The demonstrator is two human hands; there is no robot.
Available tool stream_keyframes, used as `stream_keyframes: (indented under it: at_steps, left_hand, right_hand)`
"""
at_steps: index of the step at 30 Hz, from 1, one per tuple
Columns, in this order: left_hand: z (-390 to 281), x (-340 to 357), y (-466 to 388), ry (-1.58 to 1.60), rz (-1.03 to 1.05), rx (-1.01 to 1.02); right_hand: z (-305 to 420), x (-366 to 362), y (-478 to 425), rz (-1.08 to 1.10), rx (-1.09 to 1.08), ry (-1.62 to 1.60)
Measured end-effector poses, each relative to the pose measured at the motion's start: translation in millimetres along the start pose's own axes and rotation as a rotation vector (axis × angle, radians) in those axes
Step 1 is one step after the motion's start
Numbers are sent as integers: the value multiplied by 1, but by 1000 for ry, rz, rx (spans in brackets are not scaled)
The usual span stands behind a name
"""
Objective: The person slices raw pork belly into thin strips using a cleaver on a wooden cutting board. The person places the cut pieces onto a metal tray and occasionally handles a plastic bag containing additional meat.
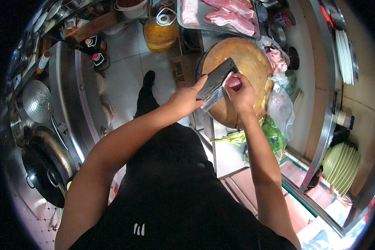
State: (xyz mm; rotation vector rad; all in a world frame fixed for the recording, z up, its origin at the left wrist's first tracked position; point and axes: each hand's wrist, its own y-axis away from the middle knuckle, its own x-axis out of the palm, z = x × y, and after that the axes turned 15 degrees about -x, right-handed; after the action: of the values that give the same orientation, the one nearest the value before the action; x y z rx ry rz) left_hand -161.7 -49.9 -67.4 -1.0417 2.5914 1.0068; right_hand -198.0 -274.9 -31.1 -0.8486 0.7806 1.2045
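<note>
My left hand [185, 99] grips a dark-bladed cleaver [217, 82], with a finger and the thumb along the blade. The cleaver's handle is hidden by that hand. Against the blade's right side, my right hand [243, 96] pinches a small piece of raw pink meat [233, 83] with a pale edge. Both hands are over a thick round wooden chopping block [253, 59]. Beyond the block, a metal tray [203, 28] bears several slabs of raw meat [229, 19].
Right of the block lie plastic bags [281, 103], one with pink meat [276, 59], and green vegetables [273, 131]. A jug of yellow oil [161, 34] is beyond, to the left. At left are a wok [40, 168] and a perforated skimmer [37, 101]. Plates [342, 170] stand at right.
</note>
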Motion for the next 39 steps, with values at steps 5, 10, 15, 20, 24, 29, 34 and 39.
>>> stream_keyframes:
  at_steps: [5, 10, 15, 20, 24, 29, 34, 39]
  left_hand:
    - [-16, 17, -14, -53, -50, -21]
    - [-29, 22, -18, -116, -94, -48]
    - [-40, 17, -15, -128, -50, -100]
    - [-48, 14, -16, -168, -51, -66]
    - [-28, 17, -28, -196, -95, 25]
    - [-19, -3, -30, -229, -27, 6]
    - [-16, -52, -29, -362, -31, 168]
    - [-33, -137, -25, -508, -99, 278]
  right_hand:
    - [2, -1, 0, 13, 14, 6]
    - [8, -6, -2, 20, 38, -73]
    - [-3, 0, -6, 45, 24, -51]
    - [-5, -12, -3, 25, -77, 69]
    - [-6, -12, 8, -61, -54, -6]
    - [-12, -23, 35, -185, -75, -162]
    - [-10, -20, 47, -310, -71, -240]
    - [7, -33, 33, -273, -11, -205]
